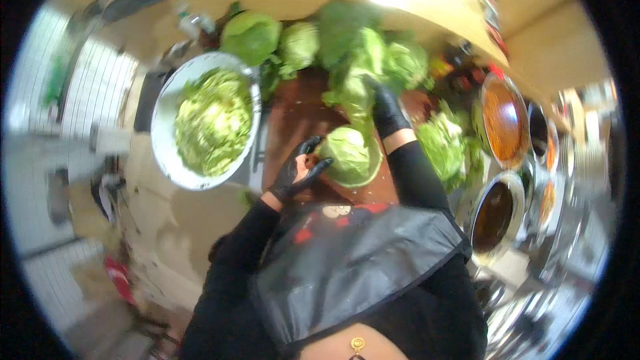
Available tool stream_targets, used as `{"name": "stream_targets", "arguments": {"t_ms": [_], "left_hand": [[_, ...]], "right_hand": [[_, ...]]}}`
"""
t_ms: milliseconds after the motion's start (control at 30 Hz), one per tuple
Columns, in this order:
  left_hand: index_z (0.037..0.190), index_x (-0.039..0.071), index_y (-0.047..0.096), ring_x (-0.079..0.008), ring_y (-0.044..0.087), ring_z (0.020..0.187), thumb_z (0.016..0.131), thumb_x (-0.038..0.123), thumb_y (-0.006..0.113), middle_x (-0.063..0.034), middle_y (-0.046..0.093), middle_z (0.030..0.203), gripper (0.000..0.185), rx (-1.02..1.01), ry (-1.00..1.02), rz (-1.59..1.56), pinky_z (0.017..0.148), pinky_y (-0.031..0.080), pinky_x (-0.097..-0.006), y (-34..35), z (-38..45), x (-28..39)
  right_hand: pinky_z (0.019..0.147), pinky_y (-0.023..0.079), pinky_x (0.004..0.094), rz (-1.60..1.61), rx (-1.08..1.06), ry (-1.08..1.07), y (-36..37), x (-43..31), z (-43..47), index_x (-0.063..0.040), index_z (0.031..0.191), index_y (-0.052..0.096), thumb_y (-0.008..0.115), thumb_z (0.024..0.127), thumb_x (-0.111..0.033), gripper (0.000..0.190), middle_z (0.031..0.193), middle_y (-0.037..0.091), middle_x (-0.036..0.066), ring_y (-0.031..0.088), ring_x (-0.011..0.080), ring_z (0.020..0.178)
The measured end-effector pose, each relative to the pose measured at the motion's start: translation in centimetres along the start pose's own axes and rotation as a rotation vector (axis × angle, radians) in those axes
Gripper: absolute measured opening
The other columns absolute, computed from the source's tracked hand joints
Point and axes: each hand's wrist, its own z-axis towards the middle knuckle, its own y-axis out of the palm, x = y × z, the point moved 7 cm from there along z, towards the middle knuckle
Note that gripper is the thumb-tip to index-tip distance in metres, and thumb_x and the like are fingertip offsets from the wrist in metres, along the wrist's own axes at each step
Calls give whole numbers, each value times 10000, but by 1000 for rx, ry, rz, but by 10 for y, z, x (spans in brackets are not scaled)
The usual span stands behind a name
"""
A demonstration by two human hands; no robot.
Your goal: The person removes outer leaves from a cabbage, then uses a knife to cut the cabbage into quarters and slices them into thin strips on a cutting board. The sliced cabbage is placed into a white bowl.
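A pale green cabbage head (345,152) sits near my apron on a reddish-brown cutting board (295,105). My left hand (299,170), in a black glove that leaves some of the palm bare, holds its left side with thumb and fingers. My right hand (387,107), also black-gloved, grips a large outer cabbage leaf (357,92) beyond the head. That leaf stretches down towards the head; whether it is still attached is blurred. On the left stands a white enamel basin (162,110) with a dark-chipped rim, holding a heap of cut cabbage (212,125).
More cabbages (250,37) and loose leaves line the board's far edge. Trimmed leaves (442,145) lie right of my right forearm. Bowls of orange-red food (502,120) and dark sauce (492,215) crowd the right side. A wooden shelf (320,2) crosses behind, carrying bottles.
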Motion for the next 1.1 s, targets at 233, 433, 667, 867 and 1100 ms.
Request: {"name": "stream_targets", "arguments": {"t_ms": [233,433,667,867,1100], "left_hand": [[1341,27,483,-175,528,1175,860,203,709,-78,544,1326,560,258,-140,-381,958,461,-329,-43,-68,-46],[1442,14,304,-208,398,1318,745,145,810,-115,410,1436,871,277,241,-864,1088,343,-373,-56,-75,28],[1377,26,437,-219,482,1245,874,199,663,-101,498,1372,578,412,598,-870,1066,373,-355,-96,-163,58],[1289,41,506,-239,582,1086,908,235,609,-106,597,1198,439,658,433,-1415,950,469,-369,-115,-286,-47],[1272,36,515,-252,601,1045,870,240,658,-122,616,1155,472,1499,-335,-826,900,501,-382,-142,-554,-275]], "right_hand": [[801,481,332,-113,134,-322,11,-10,-22,-26,975,641,505,923,-212,237,959,644,75,598,189,864],[851,481,319,-402,-234,-235,74,-26,-102,-4,1220,536,617,824,-73,410,1115,598,101,572,192,988],[964,432,333,-814,-857,-93,241,45,-189,16,1285,491,636,822,-11,487,1250,551,107,528,222,1135],[1018,386,348,-1024,-1040,-375,272,47,-209,2,1176,581,620,852,-24,328,1229,578,128,536,248,1161],[928,455,308,-980,-739,-128,174,40,-164,14,1146,610,612,879,-30,271,1120,646,102,594,178,1052]]}}
